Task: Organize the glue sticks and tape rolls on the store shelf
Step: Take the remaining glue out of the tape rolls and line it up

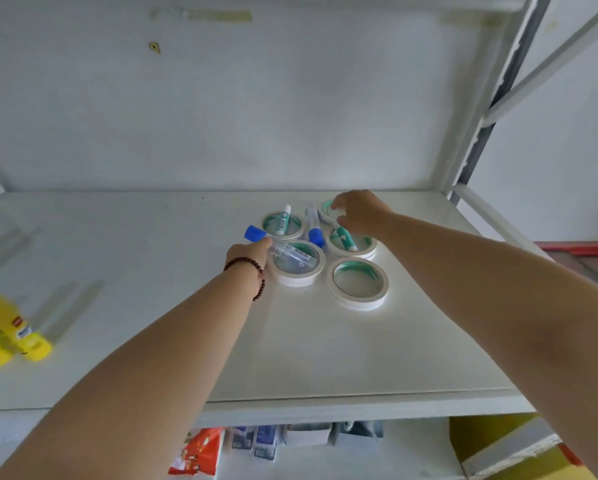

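A white shelf (325, 341) runs wide under a pale back wall (290, 116); a grey metal upright (512, 74) stands at the right; yellow bottles (10, 337) lie blurred at the left edge; packets (200, 452) show on the level below.

Five tape rolls lie flat in a cluster toward the back right; the nearest roll (358, 284) is bare; a blue-capped glue tube (280, 249) lies across the front-left roll (299, 263); a teal glue stick (284, 220) rests on the back-left roll (283, 225); another blue-capped tube (314, 225) lies between the rolls.

The left hand (250, 252), a bead bracelet (252, 271) at its wrist, pinches the clear tube just below its cap; the right hand (359, 213) hovers over the back-right roll (328, 209), fingers curled down at that roll and at a second teal stick (346, 239) on the right-middle roll (354, 245); whether it grips either I cannot tell.
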